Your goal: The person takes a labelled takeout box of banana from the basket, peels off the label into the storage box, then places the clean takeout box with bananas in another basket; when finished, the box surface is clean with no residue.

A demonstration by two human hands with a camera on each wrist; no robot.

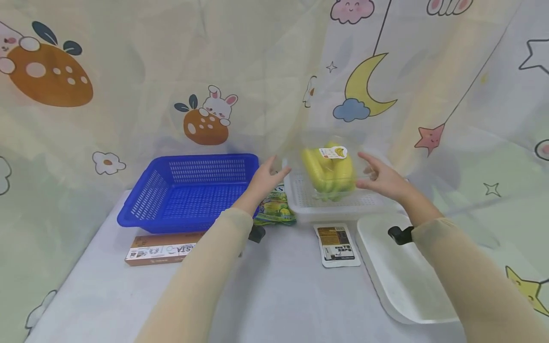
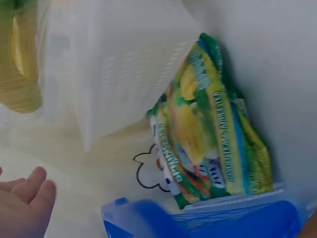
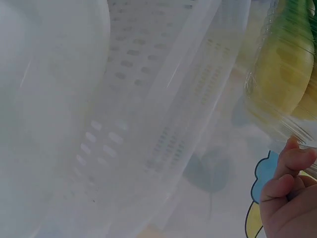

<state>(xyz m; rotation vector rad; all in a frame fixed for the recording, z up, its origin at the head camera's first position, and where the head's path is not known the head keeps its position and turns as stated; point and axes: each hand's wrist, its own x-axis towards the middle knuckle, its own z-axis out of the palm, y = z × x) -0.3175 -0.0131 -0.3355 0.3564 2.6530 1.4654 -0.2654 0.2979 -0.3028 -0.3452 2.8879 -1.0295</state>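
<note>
Your cream left sleeve [image 1: 208, 271] hides one end of the long brown cardboard box [image 1: 156, 250], left of the white perforated plastic basket [image 1: 339, 214]; your cream right sleeve [image 1: 476, 281] covers part of the white rounded tray [image 1: 403, 281] right of it. The left wrist view crops your left hand [image 2: 25, 206] and the clear-packed yellow bananas [image 2: 20, 64]. The flat white-and-brown pouch [image 1: 338, 245] has unreadable fine print.

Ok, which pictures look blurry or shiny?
Left wrist view: dim and soft, the blue basket blurred near the lens; right wrist view: hazy, the white tray pale, bright glare streaks on the banana pack; head view: clearer, with a soft shadow on the table beside the left sleeve.
</note>
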